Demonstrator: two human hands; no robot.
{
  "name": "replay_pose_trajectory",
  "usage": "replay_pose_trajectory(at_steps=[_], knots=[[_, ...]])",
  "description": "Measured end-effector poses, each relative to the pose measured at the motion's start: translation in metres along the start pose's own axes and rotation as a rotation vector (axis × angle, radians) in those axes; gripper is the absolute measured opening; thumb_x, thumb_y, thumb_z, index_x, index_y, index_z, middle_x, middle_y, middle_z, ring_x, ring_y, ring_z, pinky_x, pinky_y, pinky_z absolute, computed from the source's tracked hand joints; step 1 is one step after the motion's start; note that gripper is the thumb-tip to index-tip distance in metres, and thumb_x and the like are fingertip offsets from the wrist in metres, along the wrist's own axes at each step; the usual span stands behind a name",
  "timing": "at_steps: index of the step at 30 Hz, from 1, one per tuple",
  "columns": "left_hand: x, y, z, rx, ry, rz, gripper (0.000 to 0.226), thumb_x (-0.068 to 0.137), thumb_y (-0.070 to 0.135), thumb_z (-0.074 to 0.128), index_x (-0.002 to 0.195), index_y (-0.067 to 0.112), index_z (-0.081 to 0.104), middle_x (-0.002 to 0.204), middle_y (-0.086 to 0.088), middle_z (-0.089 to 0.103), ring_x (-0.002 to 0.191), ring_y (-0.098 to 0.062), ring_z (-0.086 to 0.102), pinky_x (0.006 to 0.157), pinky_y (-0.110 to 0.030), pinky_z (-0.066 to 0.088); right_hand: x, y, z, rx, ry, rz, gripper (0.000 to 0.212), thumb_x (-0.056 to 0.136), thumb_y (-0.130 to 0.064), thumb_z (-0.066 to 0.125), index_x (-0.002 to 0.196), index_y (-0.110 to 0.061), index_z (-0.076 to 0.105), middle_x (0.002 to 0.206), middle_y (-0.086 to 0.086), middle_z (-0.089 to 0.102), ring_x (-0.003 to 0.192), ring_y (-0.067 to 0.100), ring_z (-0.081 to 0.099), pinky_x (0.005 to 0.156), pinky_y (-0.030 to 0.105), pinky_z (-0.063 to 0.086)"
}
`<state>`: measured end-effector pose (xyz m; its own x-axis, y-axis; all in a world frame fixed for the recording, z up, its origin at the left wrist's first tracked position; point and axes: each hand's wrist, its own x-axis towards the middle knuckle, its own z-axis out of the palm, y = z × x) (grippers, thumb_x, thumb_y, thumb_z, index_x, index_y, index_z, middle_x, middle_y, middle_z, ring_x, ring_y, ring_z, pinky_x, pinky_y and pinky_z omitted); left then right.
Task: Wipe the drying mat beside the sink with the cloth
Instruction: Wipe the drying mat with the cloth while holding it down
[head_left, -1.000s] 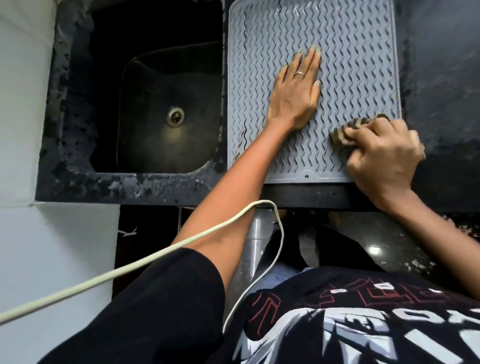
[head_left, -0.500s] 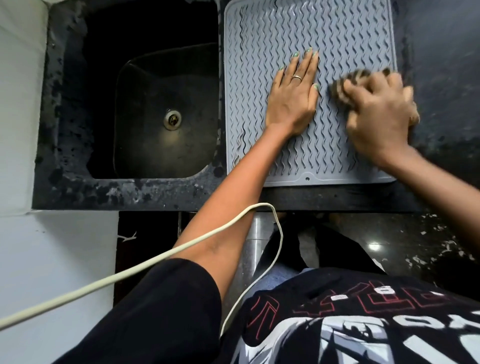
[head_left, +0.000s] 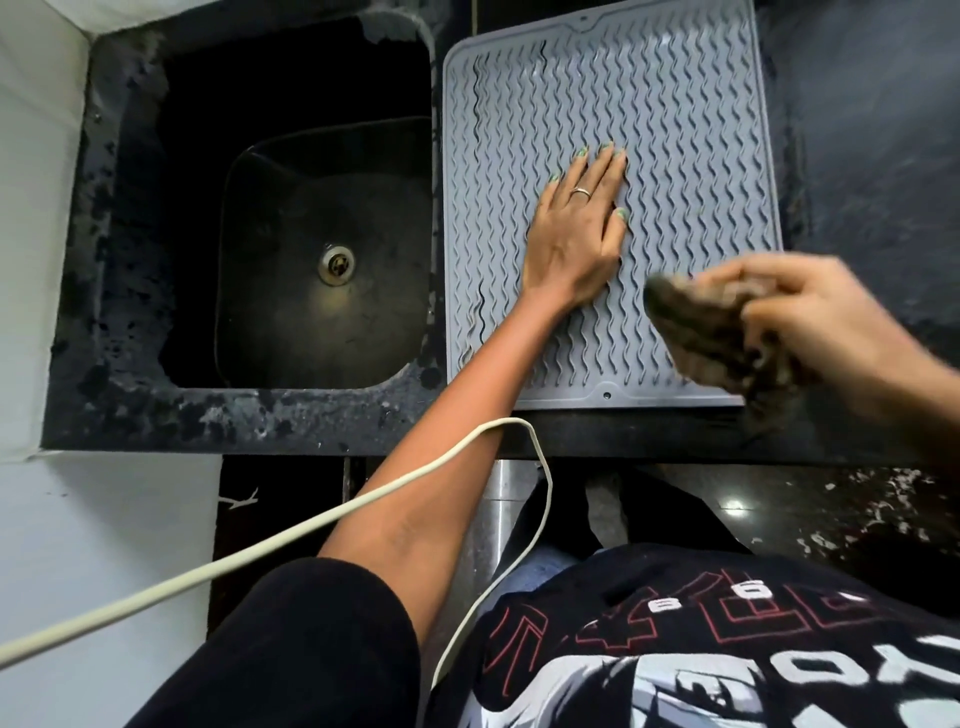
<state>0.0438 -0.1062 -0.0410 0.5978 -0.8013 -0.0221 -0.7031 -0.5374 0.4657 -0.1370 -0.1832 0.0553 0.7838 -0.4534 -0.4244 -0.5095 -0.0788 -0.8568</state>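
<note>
A grey drying mat (head_left: 691, 156) with wavy ridges lies on the dark counter, right of the sink. My left hand (head_left: 576, 234) presses flat on the mat's middle, fingers together and pointing away from me. My right hand (head_left: 810, 312) grips a brownish striped cloth (head_left: 711, 338), blurred with motion, over the mat's near right corner. The cloth hangs below my fingers and hides that corner.
A deep black sink (head_left: 322, 249) with a metal drain (head_left: 336, 264) sits left of the mat. Dark countertop (head_left: 872, 130) extends to the right. A cream cable (head_left: 260, 551) crosses under my left forearm. A white wall (head_left: 31, 208) borders the left.
My right hand swept the cloth up the mat's right side, then back toward me to the near right corner, where it looks lifted. My left hand stayed flat on the mat.
</note>
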Motion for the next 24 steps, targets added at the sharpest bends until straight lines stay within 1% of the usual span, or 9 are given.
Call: replay_pose_trajectory(at_steps=[2,4,6,9,12,15,17,20,24], knots=[[0.0,0.0,-0.007,-0.253,0.101,-0.04,0.043,0.097,0.012,0.042,0.14,0.013,0.047,0.148,-0.005,0.044,0.139,-0.02,0.037,0.115,-0.032,0.024,0.019,-0.018,-0.016,0.337,-0.077,-0.03,0.044,0.067,0.008,0.043,0.086,-0.025,0.064,0.086,0.0,0.067,0.069,0.016,0.061,0.053,0.022,0.05],[-0.003,0.002,-0.015,-0.463,0.269,-0.128,0.036,0.095,0.005,0.042,0.127,0.008,0.059,0.133,-0.009,0.059,0.118,-0.019,0.055,0.095,-0.023,0.042,0.04,-0.021,-0.025,0.552,-0.122,0.048,0.04,0.073,0.002,0.043,0.1,-0.023,0.058,0.099,0.0,0.066,0.081,0.013,0.066,0.061,0.025,0.055],[-0.001,0.0,-0.022,-0.54,0.396,-0.21,0.032,0.095,0.002,0.042,0.12,0.004,0.061,0.122,-0.01,0.062,0.103,-0.018,0.059,0.081,-0.017,0.043,0.063,-0.009,-0.035,0.285,0.056,0.104,0.039,0.084,-0.006,0.048,0.12,-0.019,0.047,0.114,0.005,0.055,0.093,0.016,0.061,0.07,0.029,0.053],[0.006,-0.009,-0.03,-0.497,0.431,-0.243,0.03,0.09,-0.002,0.046,0.113,0.006,0.064,0.116,-0.009,0.062,0.093,-0.019,0.058,0.081,-0.025,0.046,0.082,0.011,-0.047,-0.16,0.544,0.052,0.062,0.076,-0.024,0.057,0.133,-0.015,0.033,0.122,0.004,0.043,0.115,0.026,0.049,0.095,0.047,0.046],[0.02,-0.017,-0.034,-0.329,0.382,-0.23,0.03,0.088,0.004,0.049,0.111,0.013,0.065,0.117,-0.003,0.061,0.1,-0.013,0.053,0.075,-0.006,0.033,0.089,0.013,-0.032,-0.353,0.536,-0.233,0.06,0.08,-0.04,0.053,0.133,-0.02,0.038,0.13,0.007,0.045,0.122,0.025,0.043,0.104,0.051,0.038],[0.046,-0.026,-0.034,-0.137,0.286,-0.21,0.034,0.09,0.018,0.049,0.122,0.022,0.059,0.13,0.004,0.055,0.116,-0.013,0.047,0.087,-0.019,0.035,0.098,0.019,0.008,-0.754,0.231,-0.261,0.068,0.087,-0.057,0.039,0.146,-0.025,0.027,0.156,0.01,0.022,0.143,0.031,0.018,0.114,0.056,0.015],[0.07,-0.032,-0.033,-0.029,0.17,-0.154,0.043,0.093,0.027,0.046,0.136,0.025,0.048,0.145,0.005,0.044,0.132,-0.014,0.038,0.105,-0.03,0.033,0.106,0.031,0.024,-0.984,0.21,-0.25,0.066,0.092,-0.052,0.034,0.149,-0.019,0.024,0.159,0.013,0.014,0.145,0.037,0.009,0.115,0.054,0.01],[0.107,-0.048,-0.04,0.079,0.024,-0.107,0.054,0.097,0.036,0.039,0.149,0.022,0.029,0.158,0.0,0.026,0.146,-0.02,0.02,0.119,-0.042,0.018,0.112,0.041,0.026,-0.998,0.355,-0.334,0.048,0.099,-0.03,0.043,0.143,-0.013,0.039,0.152,0.017,0.032,0.139,0.042,0.026,0.109,0.053,0.024],[0.127,-0.072,-0.041,0.189,-0.033,-0.108,0.06,0.099,0.047,0.03,0.152,0.02,0.018,0.161,0.001,0.015,0.15,-0.02,0.009,0.122,-0.039,0.005,0.129,0.031,0.015,-0.845,0.417,-0.342,0.036,0.092,-0.011,0.051,0.128,-0.013,0.057,0.139,0.01,0.053,0.121,0.04,0.044,0.093,0.051,0.038]])
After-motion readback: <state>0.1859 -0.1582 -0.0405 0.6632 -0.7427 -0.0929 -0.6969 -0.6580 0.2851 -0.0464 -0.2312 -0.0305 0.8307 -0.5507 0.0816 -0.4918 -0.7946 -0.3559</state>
